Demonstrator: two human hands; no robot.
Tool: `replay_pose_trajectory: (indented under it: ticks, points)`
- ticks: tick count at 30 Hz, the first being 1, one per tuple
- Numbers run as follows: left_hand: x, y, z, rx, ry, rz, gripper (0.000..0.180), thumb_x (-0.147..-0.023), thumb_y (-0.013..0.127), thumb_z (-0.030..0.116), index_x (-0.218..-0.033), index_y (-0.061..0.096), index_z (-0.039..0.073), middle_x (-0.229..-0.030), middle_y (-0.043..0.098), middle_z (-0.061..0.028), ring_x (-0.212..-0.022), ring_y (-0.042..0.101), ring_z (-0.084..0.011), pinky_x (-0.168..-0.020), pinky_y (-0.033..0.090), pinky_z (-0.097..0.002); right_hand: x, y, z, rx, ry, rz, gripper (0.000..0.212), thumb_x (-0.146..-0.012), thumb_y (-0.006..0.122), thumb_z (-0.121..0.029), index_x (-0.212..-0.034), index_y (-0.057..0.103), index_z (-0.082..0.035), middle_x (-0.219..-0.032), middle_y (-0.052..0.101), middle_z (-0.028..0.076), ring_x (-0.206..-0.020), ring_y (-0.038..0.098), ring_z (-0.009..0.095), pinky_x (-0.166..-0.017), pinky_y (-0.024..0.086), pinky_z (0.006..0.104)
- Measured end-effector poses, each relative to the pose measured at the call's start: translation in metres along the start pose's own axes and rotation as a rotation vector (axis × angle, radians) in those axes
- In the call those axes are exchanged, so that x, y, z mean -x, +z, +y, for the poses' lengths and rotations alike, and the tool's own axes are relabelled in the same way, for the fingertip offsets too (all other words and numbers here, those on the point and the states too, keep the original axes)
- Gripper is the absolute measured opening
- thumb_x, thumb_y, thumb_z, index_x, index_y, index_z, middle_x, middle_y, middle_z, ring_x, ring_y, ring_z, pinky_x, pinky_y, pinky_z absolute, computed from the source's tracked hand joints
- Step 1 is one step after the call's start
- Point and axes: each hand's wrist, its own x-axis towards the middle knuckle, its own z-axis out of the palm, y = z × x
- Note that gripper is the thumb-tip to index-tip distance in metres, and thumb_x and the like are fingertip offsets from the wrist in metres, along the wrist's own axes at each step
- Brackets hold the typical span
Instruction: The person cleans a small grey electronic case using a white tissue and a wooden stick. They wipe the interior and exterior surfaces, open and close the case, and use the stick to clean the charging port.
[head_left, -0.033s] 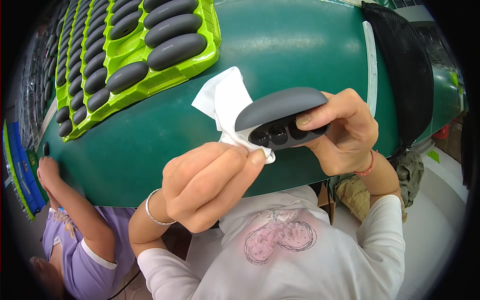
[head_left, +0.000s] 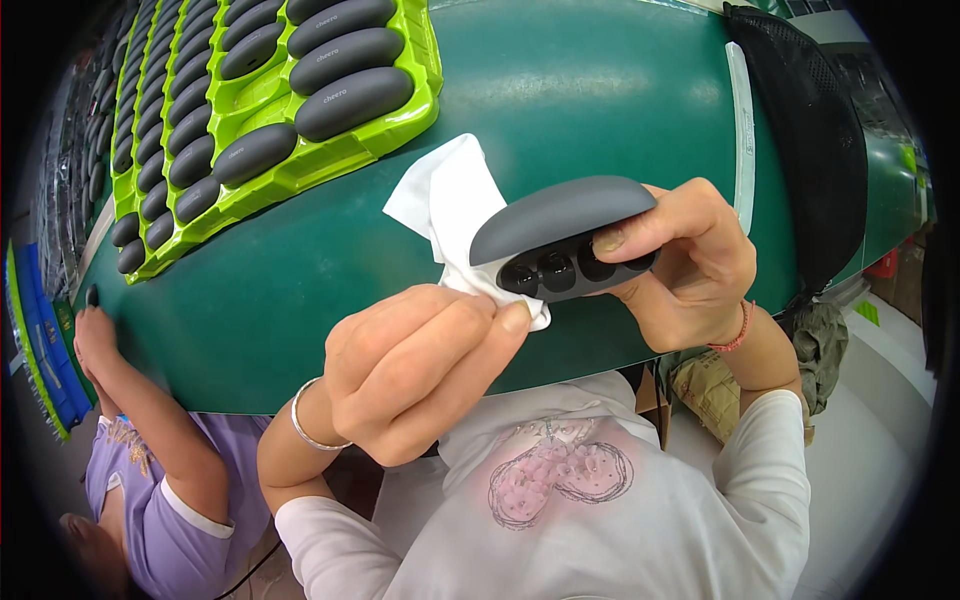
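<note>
One dark grey oval case (head_left: 565, 212) is what I see held up over the near part of the green table (head_left: 600, 110), its lid parted from its base, with round black shapes (head_left: 556, 270) showing between. On my feed the right hand (head_left: 690, 262) is clamped on the case's right end, thumb pressed into the opening, the other fingers partly hidden. I see the left hand (head_left: 415, 370) with fingertips pinched together on a white cloth (head_left: 462, 200) that touches the case's left end and sticks up beyond it. Well apart, toward the upper left, I make out a lime tray (head_left: 428, 75) with rows of similar cases (head_left: 355, 103). A co-worker's hand (head_left: 95, 340) rests at the table's left edge; whether its fingers grip anything, I cannot tell.
</note>
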Motion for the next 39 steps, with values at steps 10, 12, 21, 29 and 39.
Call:
replay_pose_trajectory:
  ticks: [10,12,21,29,39]
  points:
    - [0.009,-0.003,0.004,-0.080,-0.060,0.072,0.034,-0.068,0.073,-0.004,-0.098,0.067,0.012,-0.096,0.056,-0.0052,-0.073,0.051,-0.0175,-0.060,0.049,-0.0277,0.002,0.000,0.001,0.016,-0.062,-0.003,0.034,-0.061,0.067,0.015,-0.091,0.066,-0.003,-0.087,0.069,0.008,-0.079,0.068,0.022,-0.071,0.055,0.0281]
    - [0.007,-0.001,0.005,-0.116,-0.071,0.068,0.030,-0.069,0.077,0.002,-0.096,0.069,0.013,-0.094,0.056,-0.0029,-0.071,0.049,-0.0157,-0.058,0.044,-0.0260,0.001,0.000,0.001,0.019,-0.070,-0.034,0.036,-0.061,0.066,0.015,-0.091,0.066,-0.004,-0.087,0.068,0.008,-0.079,0.068,0.022,-0.071,0.055,0.0281]
    - [-0.003,0.014,0.006,-0.309,0.045,0.087,0.030,-0.068,0.080,0.006,-0.097,0.072,0.004,-0.092,0.057,-0.0008,-0.070,0.047,-0.0123,-0.055,0.037,-0.0257,-0.003,0.001,-0.005,0.065,-0.096,-0.075,0.035,-0.063,0.064,0.018,-0.093,0.066,-0.001,-0.087,0.066,0.010,-0.078,0.068,0.019,-0.069,0.057,0.0266]
    - [0.004,0.002,0.009,-0.247,0.100,0.244,0.023,-0.069,0.073,0.013,-0.092,0.070,0.011,-0.090,0.057,0.0016,-0.080,0.047,-0.0161,-0.062,0.040,-0.0266,0.004,-0.006,-0.008,-0.153,-0.029,-0.020,0.034,-0.067,0.066,0.021,-0.095,0.059,0.003,-0.096,0.065,0.016,-0.088,0.067,0.024,-0.077,0.054,0.0302]
    - [0.003,-0.008,0.009,-0.127,-0.146,0.037,0.030,-0.074,0.065,-0.002,-0.099,0.057,0.012,-0.083,0.058,-0.0014,-0.074,0.043,-0.0189,-0.060,0.034,-0.0301,0.001,-0.007,0.006,-0.136,-0.211,-0.139,0.034,-0.065,0.069,0.016,-0.093,0.061,-0.002,-0.101,0.066,0.021,-0.088,0.068,0.030,-0.075,0.055,0.0341]
